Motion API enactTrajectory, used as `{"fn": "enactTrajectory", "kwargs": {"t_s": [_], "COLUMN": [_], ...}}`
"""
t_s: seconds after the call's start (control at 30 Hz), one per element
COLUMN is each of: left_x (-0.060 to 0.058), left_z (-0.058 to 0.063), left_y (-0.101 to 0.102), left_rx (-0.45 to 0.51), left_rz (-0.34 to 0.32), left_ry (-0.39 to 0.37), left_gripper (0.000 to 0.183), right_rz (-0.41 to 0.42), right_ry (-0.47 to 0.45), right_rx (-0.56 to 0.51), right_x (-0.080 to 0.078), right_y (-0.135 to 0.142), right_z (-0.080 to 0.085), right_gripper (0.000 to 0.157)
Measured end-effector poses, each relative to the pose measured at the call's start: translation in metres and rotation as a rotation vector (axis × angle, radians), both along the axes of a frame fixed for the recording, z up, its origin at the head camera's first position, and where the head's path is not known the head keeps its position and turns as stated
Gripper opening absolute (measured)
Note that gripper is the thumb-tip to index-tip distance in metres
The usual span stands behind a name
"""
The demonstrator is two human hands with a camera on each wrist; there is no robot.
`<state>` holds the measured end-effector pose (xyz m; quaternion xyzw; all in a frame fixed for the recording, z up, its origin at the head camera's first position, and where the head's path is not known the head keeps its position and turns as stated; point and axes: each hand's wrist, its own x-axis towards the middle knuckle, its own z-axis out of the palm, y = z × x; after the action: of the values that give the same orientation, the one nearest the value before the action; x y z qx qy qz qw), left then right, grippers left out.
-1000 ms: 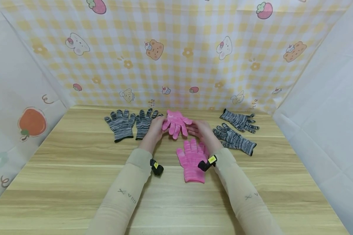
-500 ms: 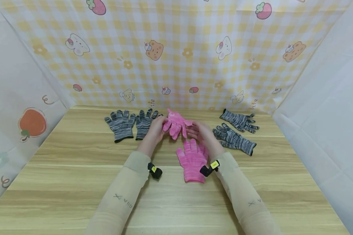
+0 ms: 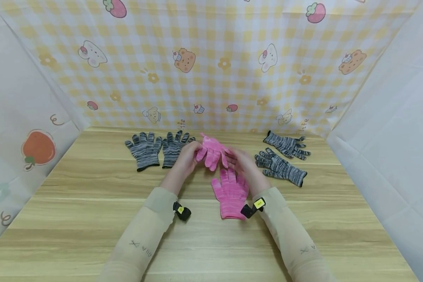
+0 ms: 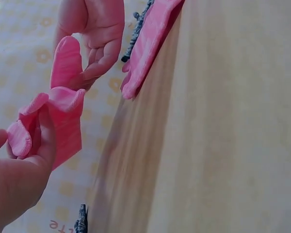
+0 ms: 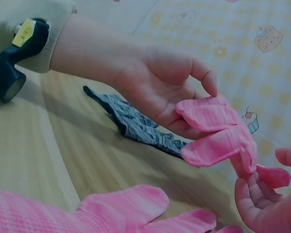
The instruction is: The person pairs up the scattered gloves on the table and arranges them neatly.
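A pink knit glove (image 3: pixel 213 150) is held up off the table between my two hands, its fingers pointing toward me. My left hand (image 3: pixel 189 156) pinches one side of it, with the thumb on a glove finger in the right wrist view. On the other side, my right hand (image 3: pixel 244 162) holds the edge with curled fingers at a glove finger (image 4: pixel 67 63). A second pink glove (image 3: pixel 230 194) lies flat just below, fingers pointing away; the right wrist partly overlaps it in the head view.
Two grey-black striped gloves (image 3: pixel 144 150) lie side by side at the back left, one partly behind my left hand. Another striped pair (image 3: pixel 283 168) lies at the back right. A yellow checkered cloth (image 3: pixel 211 86) hangs along the wooden table's (image 3: pixel 91 219) back edge.
The held pink glove has come slightly nearer to me and its fingers look more bunched and folded. Both wrists have drawn back a little and spread apart. The other gloves have not moved.
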<state>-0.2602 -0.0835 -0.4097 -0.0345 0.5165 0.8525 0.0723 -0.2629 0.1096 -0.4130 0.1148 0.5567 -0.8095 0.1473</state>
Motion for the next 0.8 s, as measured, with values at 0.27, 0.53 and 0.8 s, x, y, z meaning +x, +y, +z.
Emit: {"fn": "enactTrajectory", "kwargs": {"t_s": [0.27,0.53,0.8], "left_x": [0.009,0.016,0.023], "left_z": [-0.001,-0.004,-0.001], "left_y": [-0.002,-0.007,-0.009], "left_rx": [0.004,0.002,0.034], "left_rz": [-0.044,-0.136,-0.191], "left_ry": [0.034,0.114,0.114], "left_gripper": [0.015,0.025,0.023], "right_rz": [0.020,-0.016,-0.054], "right_ry": [0.028,0.020,0.083], "right_rx": [0.037,0.002,0.041], "right_x": [0.004,0.012,0.018], "right_y": [-0.002,-0.006,-0.011], "right_z": [-0.003,-0.006,-0.002], "right_gripper": [0.032,0.018,0.042]}}
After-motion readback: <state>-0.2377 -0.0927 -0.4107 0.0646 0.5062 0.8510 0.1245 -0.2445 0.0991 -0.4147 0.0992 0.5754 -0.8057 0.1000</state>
